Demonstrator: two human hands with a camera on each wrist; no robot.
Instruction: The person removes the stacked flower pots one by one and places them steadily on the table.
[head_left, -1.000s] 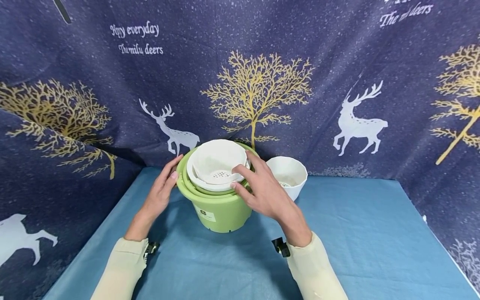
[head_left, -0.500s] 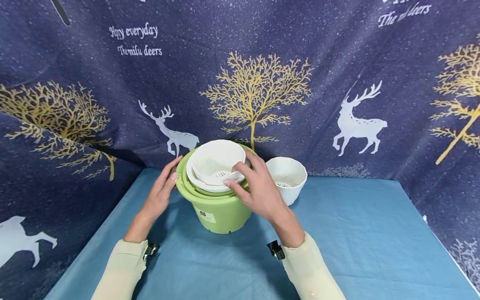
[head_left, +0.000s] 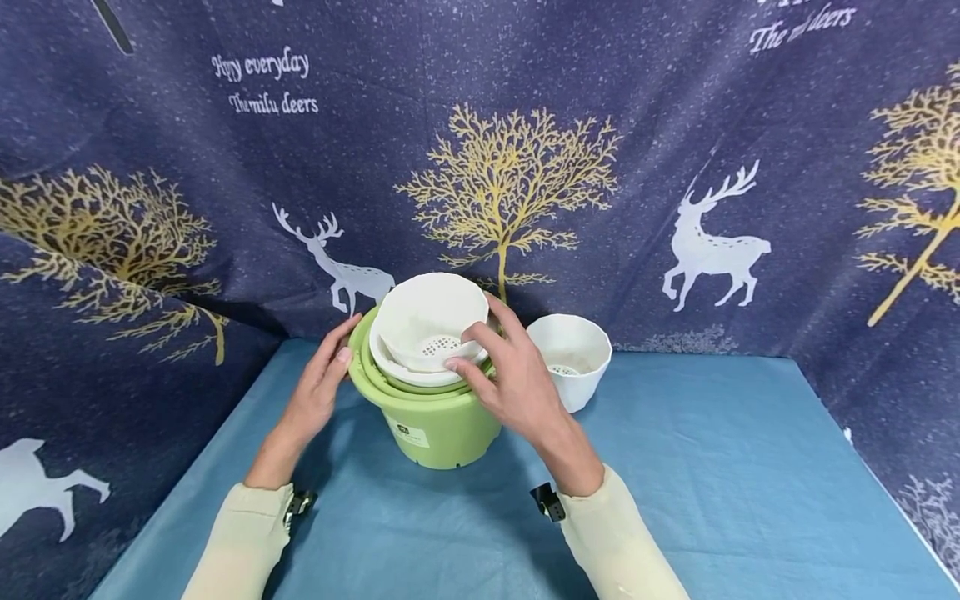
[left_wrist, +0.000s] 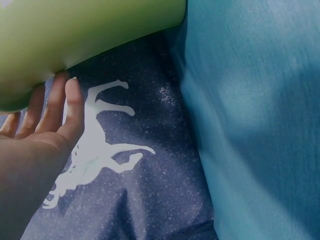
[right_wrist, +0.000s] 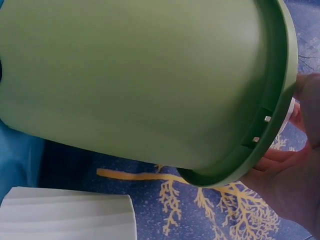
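Note:
A large green flowerpot [head_left: 442,433] stands on the table in the head view, with another green pot [head_left: 401,385] nested inside it. Two white pots sit in that stack. The upper white flowerpot [head_left: 427,312] has a perforated base and lies tilted inside the lower white pot [head_left: 390,362]. My right hand [head_left: 517,375] pinches the upper white pot at its near right rim. My left hand [head_left: 318,383] touches the left side of the large green pot with extended fingers, as the left wrist view shows on its wall [left_wrist: 90,30].
Another white flowerpot [head_left: 588,379] with a perforated base stands just right of the stack. Blue cloth [head_left: 720,467] covers the table. A dark printed curtain [head_left: 600,75] hangs closely behind the pots.
The upper white pot has risen slightly and shifted within the stack, with my right hand at its rim. My left hand stays against the green pot.

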